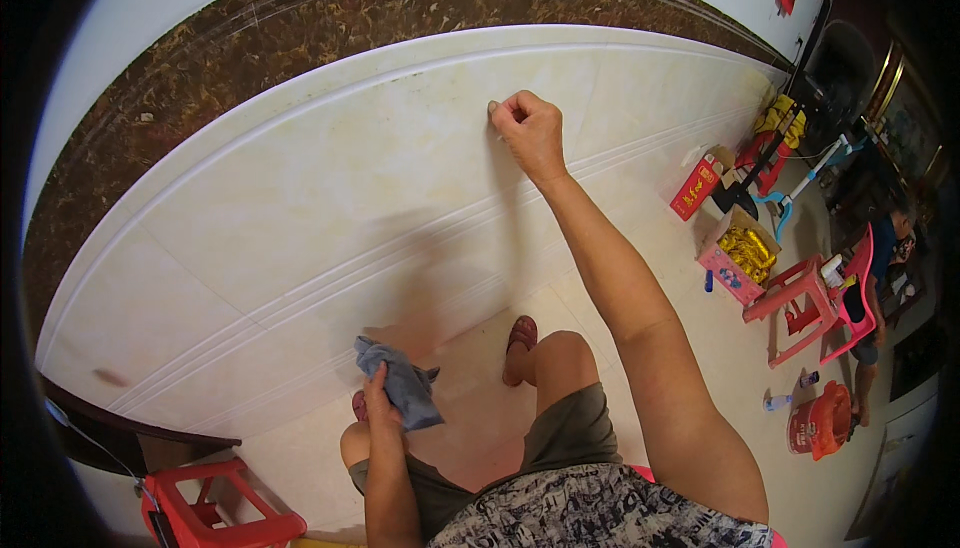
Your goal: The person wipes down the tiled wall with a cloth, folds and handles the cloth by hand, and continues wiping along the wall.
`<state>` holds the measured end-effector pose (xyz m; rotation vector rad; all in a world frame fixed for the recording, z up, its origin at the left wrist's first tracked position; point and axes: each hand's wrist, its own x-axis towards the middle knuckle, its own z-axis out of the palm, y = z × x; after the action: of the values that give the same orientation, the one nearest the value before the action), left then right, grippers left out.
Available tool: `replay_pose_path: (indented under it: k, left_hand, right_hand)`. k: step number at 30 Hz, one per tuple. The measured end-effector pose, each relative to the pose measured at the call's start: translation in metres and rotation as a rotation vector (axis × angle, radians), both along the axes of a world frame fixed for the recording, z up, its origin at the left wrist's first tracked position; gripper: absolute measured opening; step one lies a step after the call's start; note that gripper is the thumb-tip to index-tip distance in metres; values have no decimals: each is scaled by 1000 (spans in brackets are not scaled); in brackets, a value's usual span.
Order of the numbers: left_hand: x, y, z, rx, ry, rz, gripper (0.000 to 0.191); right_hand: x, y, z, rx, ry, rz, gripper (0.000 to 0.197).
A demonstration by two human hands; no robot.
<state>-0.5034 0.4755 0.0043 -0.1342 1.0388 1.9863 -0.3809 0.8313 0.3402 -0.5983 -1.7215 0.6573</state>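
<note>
My left hand (383, 399) grips a bunched grey-blue cloth (411, 390), held low above my knees with its loose end hanging to the right. My right arm reaches forward to the cream marble-look wall tiles (315, 173). On that side my right hand (534, 131) is curled closed, thumb against the fingers, at the upper part of the tiles. Any small thing inside the curled fingers is hidden, and whether the fingertips touch the wall is hard to tell. Small dark marks (417, 76) show on the tiles near the upper moulding.
A dark brown marbled border (337, 4) tops the tiles. At lower left stands a red plastic stool (225, 510). To the right are a box of gold-wrapped items (742, 255), a red carton (697, 186), a pink stool (802, 293) and a red bucket (817, 428). Another person (885, 263) is beyond.
</note>
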Motion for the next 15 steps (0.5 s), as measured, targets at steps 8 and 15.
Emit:
replay_pose_path:
  k: [8,15]
  left_hand:
    - [-3,-2,2,19,54,16,41]
    - [-4,-3,-6,-27,55,62,38]
  right_hand:
    - [0,11,-6,-34,59,65,23]
    - [-2,8,-6,-90,55,92,22]
